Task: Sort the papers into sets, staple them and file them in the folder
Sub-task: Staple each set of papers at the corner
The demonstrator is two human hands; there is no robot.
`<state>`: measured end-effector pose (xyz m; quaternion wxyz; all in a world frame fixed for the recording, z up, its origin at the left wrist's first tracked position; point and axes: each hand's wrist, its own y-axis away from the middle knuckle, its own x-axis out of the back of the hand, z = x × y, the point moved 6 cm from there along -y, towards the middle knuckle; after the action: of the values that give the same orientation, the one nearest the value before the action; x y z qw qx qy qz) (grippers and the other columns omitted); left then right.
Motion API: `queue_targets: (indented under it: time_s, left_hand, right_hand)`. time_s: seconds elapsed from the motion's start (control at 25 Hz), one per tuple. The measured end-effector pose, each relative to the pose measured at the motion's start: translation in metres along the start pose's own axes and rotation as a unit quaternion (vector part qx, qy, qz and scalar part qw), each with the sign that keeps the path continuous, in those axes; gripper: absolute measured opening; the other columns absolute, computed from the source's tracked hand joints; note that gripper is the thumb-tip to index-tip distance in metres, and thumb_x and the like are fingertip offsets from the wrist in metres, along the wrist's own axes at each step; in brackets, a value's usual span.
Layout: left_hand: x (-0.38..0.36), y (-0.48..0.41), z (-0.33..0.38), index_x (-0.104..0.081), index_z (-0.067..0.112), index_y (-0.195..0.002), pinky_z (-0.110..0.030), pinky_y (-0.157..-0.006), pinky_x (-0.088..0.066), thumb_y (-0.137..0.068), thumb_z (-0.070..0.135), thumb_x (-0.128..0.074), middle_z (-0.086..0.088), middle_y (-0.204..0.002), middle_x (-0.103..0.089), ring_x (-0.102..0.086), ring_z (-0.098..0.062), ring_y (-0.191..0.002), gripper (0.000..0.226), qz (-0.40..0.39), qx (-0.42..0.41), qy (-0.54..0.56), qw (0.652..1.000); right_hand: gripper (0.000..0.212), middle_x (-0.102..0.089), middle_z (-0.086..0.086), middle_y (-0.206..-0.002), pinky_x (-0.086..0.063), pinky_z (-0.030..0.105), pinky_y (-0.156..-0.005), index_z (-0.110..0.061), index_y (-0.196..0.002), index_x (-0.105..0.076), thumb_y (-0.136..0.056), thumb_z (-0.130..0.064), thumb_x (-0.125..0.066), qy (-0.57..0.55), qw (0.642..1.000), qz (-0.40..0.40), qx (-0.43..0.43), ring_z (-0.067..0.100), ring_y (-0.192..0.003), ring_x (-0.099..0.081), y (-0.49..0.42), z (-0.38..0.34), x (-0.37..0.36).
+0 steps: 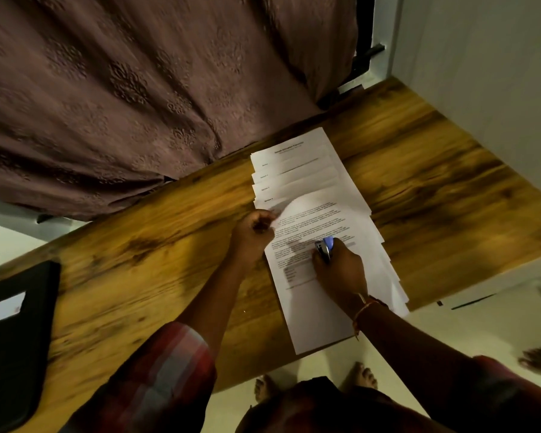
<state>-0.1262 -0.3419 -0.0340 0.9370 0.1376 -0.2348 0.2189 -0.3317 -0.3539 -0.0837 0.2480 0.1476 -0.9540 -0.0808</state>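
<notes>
The left hand (253,235) is curled tight, thumb & fingers pinching the top-left corner of the top sheet (313,310). That corner is lifted & bowed up off the pile, prob. to open a gap for a stapler to slide in. Can't tell if the pinch has one page or several. Just to the right of that pinch & a bit nearer the body, the right hand (338,270) is wrapped round the stapler (325,246). It holds a firm fist grip, w/ the blue top & metal nose poking out past the knuckles and aimed roughly at the pinched corner. The stapler sits over the printed text mid-sheet, apart from the corner, so nothing looks stapled at this corner yet. Whether its mouth is open isn't clear. Beyond the pinch, the rest of the papers (297,170) lie fanned in steps on the table (169,276), each heading line showing. That's likely so the sets can be told apart at a glance. More sheet edges fan out to the right of the stapler grip. The folder (13,339) is well off to the left of both grips at the table's end, black, w/ a white label (8,306). It looks parked out of the way till filing. Judging by this, the step in hand is stapling one set, w/ filing not begun. The next move needs the nose fed over the raised corner w/ the pages kept square, and the risk is a sheet slipping & getting stapled crooked. A curtain (122,89) hangs past the papers.
</notes>
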Motion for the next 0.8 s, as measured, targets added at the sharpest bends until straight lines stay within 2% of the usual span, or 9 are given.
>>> queue_targets:
  time_s: [0.12, 0.2, 0.28, 0.4, 0.52, 0.56, 0.72, 0.8]
  left_hand:
    - [-0.010, 0.014, 0.003, -0.067, 0.020, -0.101, -0.014, -0.083, -0.054, -0.087, -0.004, -0.067, 0.009, -0.114, -0.068, -0.062, -0.003, -0.106, 0.029, -0.079, -0.081, -0.081, 0.990]
    - [-0.012, 0.022, 0.004, -0.066, 0.024, -0.098, -0.012, -0.085, -0.052, -0.088, -0.003, -0.067, 0.013, -0.118, -0.066, -0.060, 0.000, -0.110, 0.028, -0.096, -0.098, -0.088, 0.987]
    - [-0.013, 0.026, 0.002, -0.064, 0.025, -0.095, -0.012, -0.086, -0.052, -0.089, -0.001, -0.069, 0.010, -0.123, -0.066, -0.059, -0.005, -0.115, 0.027, -0.093, -0.101, -0.079, 0.987]
    - [-0.014, 0.027, 0.002, -0.062, 0.019, -0.100, -0.010, -0.080, -0.053, -0.088, 0.006, -0.074, 0.005, -0.121, -0.066, -0.062, -0.009, -0.113, 0.022, -0.082, -0.085, -0.082, 0.990]
    - [-0.017, 0.027, 0.005, -0.055, 0.021, -0.112, -0.010, -0.072, -0.053, -0.087, 0.012, -0.077, 0.009, -0.113, -0.063, -0.062, -0.006, -0.101, 0.034, -0.080, -0.045, -0.091, 0.992]
    - [-0.019, 0.026, 0.005, -0.054, 0.020, -0.118, -0.013, -0.075, -0.053, -0.089, 0.014, -0.076, 0.009, -0.115, -0.063, -0.062, -0.007, -0.102, 0.037, -0.079, -0.026, -0.086, 0.993]
    - [-0.023, 0.025, 0.000, -0.052, 0.017, -0.140, -0.029, -0.094, -0.050, -0.099, 0.015, -0.062, -0.001, -0.140, -0.060, -0.057, -0.019, -0.127, 0.042, -0.107, 0.042, -0.044, 0.992]
    - [-0.023, 0.025, -0.001, -0.051, 0.019, -0.142, -0.027, -0.086, -0.052, -0.102, 0.015, -0.056, 0.000, -0.140, -0.060, -0.058, -0.021, -0.126, 0.040, -0.118, 0.061, -0.027, 0.991]
  right_hand:
    - [0.039, -0.064, 0.007, -0.130, -0.051, 0.035, -0.095, -0.013, -0.132, -0.054, -0.099, -0.031, -0.059, 0.007, 1.000, 0.009, 0.000, 0.028, -0.108, -0.065, 0.001, -0.001, 0.000]
    - [0.038, -0.066, 0.007, -0.127, -0.051, 0.034, -0.094, -0.013, -0.131, -0.056, -0.098, -0.032, -0.059, 0.014, 1.000, 0.013, -0.001, 0.027, -0.106, -0.066, 0.001, -0.002, 0.000]
    - [0.038, -0.066, 0.007, -0.127, -0.051, 0.034, -0.094, -0.013, -0.131, -0.055, -0.098, -0.033, -0.059, 0.019, 1.000, 0.012, -0.002, 0.028, -0.106, -0.066, 0.002, -0.002, -0.001]
    - [0.038, -0.066, 0.008, -0.125, -0.051, 0.034, -0.093, -0.012, -0.130, -0.056, -0.098, -0.033, -0.059, 0.028, 0.999, 0.015, 0.004, 0.028, -0.105, -0.066, 0.003, -0.005, -0.001]
    - [0.036, -0.069, 0.010, -0.119, -0.051, 0.031, -0.089, -0.010, -0.126, -0.057, -0.098, -0.033, -0.059, 0.040, 0.999, 0.020, 0.003, 0.027, -0.101, -0.067, 0.003, -0.004, -0.001]
    - [0.035, -0.069, 0.010, -0.116, -0.049, 0.029, -0.086, -0.010, -0.125, -0.058, -0.098, -0.032, -0.059, 0.043, 0.999, 0.019, -0.002, 0.028, -0.100, -0.067, 0.002, -0.003, -0.001]
    - [0.032, -0.069, 0.010, -0.112, -0.044, 0.024, -0.080, -0.009, -0.122, -0.058, -0.099, -0.031, -0.058, 0.055, 0.998, 0.019, -0.013, 0.027, -0.095, -0.066, 0.004, -0.008, -0.001]
    - [0.031, -0.068, 0.009, -0.110, -0.045, 0.025, -0.080, -0.009, -0.120, -0.059, -0.099, -0.031, -0.057, 0.056, 0.998, 0.008, -0.030, 0.025, -0.093, -0.064, 0.003, -0.011, 0.000]
